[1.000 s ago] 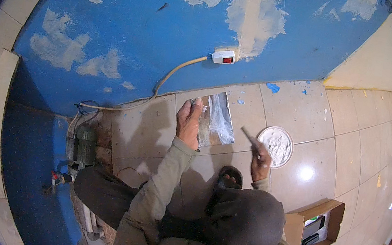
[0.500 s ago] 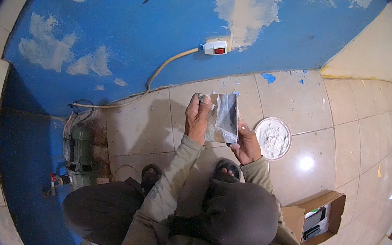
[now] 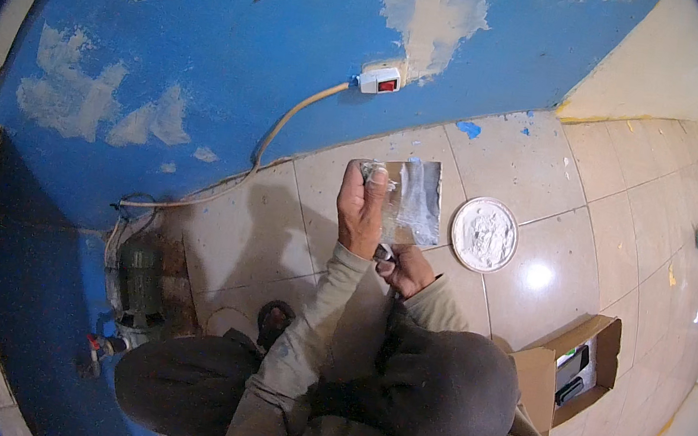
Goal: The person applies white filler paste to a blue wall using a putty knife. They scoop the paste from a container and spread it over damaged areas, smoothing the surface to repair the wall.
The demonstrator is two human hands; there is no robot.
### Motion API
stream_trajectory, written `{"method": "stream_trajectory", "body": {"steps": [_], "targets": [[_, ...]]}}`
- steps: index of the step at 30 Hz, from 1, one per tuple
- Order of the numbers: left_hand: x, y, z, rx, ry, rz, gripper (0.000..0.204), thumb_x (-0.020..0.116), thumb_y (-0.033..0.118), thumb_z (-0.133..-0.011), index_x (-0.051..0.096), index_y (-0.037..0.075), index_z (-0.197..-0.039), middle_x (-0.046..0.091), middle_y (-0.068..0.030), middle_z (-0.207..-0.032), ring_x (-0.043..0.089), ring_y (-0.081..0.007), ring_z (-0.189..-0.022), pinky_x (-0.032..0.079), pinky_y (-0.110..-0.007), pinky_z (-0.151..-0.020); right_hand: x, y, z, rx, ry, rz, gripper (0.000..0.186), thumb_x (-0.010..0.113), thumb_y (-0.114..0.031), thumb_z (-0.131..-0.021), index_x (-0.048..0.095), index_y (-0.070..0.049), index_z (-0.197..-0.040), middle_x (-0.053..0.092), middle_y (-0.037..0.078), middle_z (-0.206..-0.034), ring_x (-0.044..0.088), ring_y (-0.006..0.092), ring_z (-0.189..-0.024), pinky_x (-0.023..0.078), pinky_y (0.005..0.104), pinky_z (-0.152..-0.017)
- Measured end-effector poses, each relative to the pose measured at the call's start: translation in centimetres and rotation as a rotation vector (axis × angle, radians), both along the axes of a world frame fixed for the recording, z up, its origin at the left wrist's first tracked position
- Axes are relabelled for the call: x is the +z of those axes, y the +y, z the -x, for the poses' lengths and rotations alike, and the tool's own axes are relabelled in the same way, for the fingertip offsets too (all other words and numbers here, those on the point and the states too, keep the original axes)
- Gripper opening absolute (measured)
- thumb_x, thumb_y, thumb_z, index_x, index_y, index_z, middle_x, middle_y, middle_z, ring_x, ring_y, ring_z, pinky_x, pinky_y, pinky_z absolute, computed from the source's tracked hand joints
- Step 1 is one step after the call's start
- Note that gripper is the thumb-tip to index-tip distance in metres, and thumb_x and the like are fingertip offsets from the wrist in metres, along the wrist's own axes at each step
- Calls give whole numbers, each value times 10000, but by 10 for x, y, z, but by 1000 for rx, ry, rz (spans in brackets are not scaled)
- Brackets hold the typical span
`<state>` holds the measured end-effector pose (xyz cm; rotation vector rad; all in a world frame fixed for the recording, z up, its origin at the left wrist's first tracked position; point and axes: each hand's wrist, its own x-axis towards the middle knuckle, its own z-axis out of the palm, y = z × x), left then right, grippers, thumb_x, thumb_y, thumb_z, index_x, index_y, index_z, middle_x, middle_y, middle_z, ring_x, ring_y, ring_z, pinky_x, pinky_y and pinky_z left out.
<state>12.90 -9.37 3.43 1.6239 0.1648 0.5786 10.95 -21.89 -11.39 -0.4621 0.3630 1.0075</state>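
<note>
My left hand (image 3: pixel 360 208) is closed on a flat, square metal plate (image 3: pixel 415 213), its thumb pressed on the top face near the left edge. White putty is smeared over the plate and on the thumb. Just below the plate's lower edge, my right hand (image 3: pixel 409 271) is closed around a small putty knife (image 3: pixel 383 253), mostly hidden by the fingers. To the right of the plate, a round tub (image 3: pixel 455 242) of white putty (image 3: pixel 488 233) stands on the floor.
The blue wall (image 3: pixel 212 53) carries white patches, with a white plug with a red switch (image 3: pixel 380 81) and a cable (image 3: pixel 282 123). A green pump (image 3: pixel 141 280) stands at left. An open cardboard box (image 3: pixel 534 382) sits at lower right on the tiled floor (image 3: pixel 624 252).
My right hand has moved from the plate's right edge down and left, below the plate. The plate has shifted slightly right and tilted, with my left hand still holding it.
</note>
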Motion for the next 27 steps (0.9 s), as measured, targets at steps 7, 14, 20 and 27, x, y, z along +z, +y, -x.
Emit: {"method": "stream_trajectory", "body": {"steps": [7, 14, 20, 27], "targets": [[-26, 46, -2, 208, 152, 98, 294, 470, 256, -1016, 459, -13, -899, 479, -74, -803, 440, -161, -751, 403, -330, -694, 74, -50, 10, -590, -1035, 1202, 253, 580, -203, -963, 555, -4, -1117, 603, 108, -967, 590, 219, -843, 508, 348, -713], [-35, 58, 2, 309, 229, -77, 283, 425, 239, -1006, 466, -40, -979, 555, -275, -839, 556, -431, -798, 421, -473, -706, 136, -18, 23, -208, -2078, 1296, 472, 636, -178, -762, 643, -71, -1221, 612, 109, -1038, 572, 330, -935, 472, 424, -821], [-28, 36, 12, 214, 301, -164, 236, 442, 224, -1003, 441, -11, -1019, 574, -290, -753, 588, -498, -732, 421, -503, -578, 119, -1, -4, -224, -1988, 1401, 501, 542, -23, -781, 610, -94, -1272, 592, 129, -1043, 530, 332, -947, 469, 424, -819], [-45, 50, 17, 226, 365, -193, 184, 446, 213, -998, 427, 31, -1021, 586, -309, -748, 594, -496, -759, 423, -553, -576, 110, 12, 16, -123, -2032, 1310, 481, 560, -50, -783, 617, -78, -1259, 593, 149, -1068, 536, 338, -959, 469, 422, -830]]}}
